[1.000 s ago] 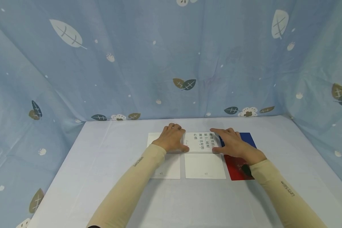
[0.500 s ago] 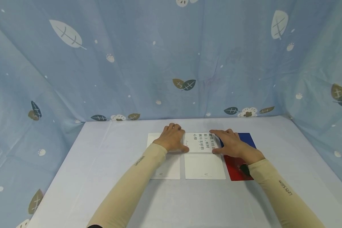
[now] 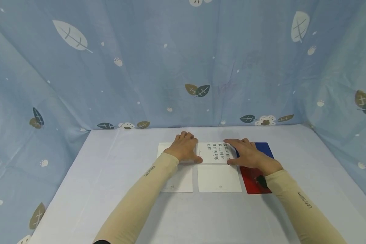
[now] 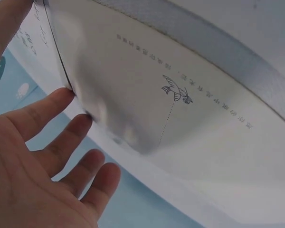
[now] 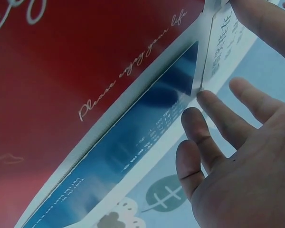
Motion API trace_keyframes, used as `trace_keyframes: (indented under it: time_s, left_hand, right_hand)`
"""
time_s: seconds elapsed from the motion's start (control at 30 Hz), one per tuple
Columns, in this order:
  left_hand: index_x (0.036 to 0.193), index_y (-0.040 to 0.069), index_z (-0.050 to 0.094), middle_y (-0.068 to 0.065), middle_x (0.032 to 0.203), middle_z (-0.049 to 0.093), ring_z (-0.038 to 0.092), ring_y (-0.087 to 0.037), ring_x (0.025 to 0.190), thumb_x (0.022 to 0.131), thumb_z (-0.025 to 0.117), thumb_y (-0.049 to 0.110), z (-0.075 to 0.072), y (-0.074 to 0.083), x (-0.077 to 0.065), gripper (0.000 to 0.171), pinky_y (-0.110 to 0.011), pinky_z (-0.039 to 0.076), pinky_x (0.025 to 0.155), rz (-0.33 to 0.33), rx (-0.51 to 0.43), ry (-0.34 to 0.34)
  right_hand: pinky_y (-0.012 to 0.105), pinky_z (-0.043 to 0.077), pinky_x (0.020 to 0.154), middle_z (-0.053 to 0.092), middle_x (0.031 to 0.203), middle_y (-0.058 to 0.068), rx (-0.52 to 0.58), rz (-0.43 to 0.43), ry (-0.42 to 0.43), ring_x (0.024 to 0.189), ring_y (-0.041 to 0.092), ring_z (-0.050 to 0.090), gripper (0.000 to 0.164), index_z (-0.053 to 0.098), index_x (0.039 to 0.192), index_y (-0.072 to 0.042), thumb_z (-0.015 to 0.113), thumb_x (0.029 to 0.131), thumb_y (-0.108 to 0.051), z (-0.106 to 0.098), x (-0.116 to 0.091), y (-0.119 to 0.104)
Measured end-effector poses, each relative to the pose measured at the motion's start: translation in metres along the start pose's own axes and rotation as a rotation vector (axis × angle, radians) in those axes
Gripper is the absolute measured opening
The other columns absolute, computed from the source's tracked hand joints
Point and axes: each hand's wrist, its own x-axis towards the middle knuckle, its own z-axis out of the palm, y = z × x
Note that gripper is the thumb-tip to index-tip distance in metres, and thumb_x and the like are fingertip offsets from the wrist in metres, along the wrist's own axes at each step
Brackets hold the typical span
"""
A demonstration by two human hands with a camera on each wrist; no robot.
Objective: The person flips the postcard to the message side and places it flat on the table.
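Observation:
A white card with black Chinese characters (image 3: pixel 215 152) lies flat in the middle of the back row. At its left end is my left hand (image 3: pixel 183 149), the thumb by the near corner and a forefinger by the far one. My right hand (image 3: pixel 248 154) matches this at the right end. The left wrist view has loosely spread fingers (image 4: pixel 57 102) at the card's edge, above a white card with a bird drawing (image 4: pixel 175 92). In the right wrist view, fingertips (image 5: pixel 206 97) meet the card's edge beside a blue card (image 5: pixel 152 104).
The front row holds a white card (image 3: pixel 181 178) on the left, another white card (image 3: pixel 219 179) in the middle and a red card (image 3: pixel 251 184) on the right, partly under my right forearm. They lie on a white tabletop (image 3: pixel 201 217) before a blue leaf-print curtain (image 3: pixel 158 74).
Both hands stay at the ends of the lettered card. My right hand and forearm have shifted very slightly left; the cards keep their layout.

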Motion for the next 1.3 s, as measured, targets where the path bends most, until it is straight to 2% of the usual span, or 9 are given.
trace_keyframes:
  time_s: [0.57,1.3]
  left_hand:
    - [0.144,0.011,0.054,-0.008,0.149,0.046,0.033,-0.031,0.142,0.078,0.082,0.059,0.0014,-0.0017,-0.0003,0.087,-0.047,0.025,0.118,0.003,-0.045,0.008]
    - [0.142,0.008,0.049,-0.008,0.14,0.051,0.036,-0.029,0.139,0.074,0.087,0.053,0.0043,0.0024,-0.0011,0.09,-0.045,0.028,0.116,-0.003,-0.071,0.077]
  right_hand:
    - [0.06,0.034,0.102,0.047,0.152,0.018,0.007,0.01,-0.012,0.125,0.041,0.044,0.089,0.043,0.154,-0.014,0.087,0.079,-0.029,0.0011,0.0033,0.001]
    - [0.066,0.031,0.106,0.044,0.152,0.023,0.024,0.019,0.012,0.132,0.046,0.041,0.096,0.038,0.156,-0.009,0.09,0.076,-0.027,0.0,0.0058,-0.0008]
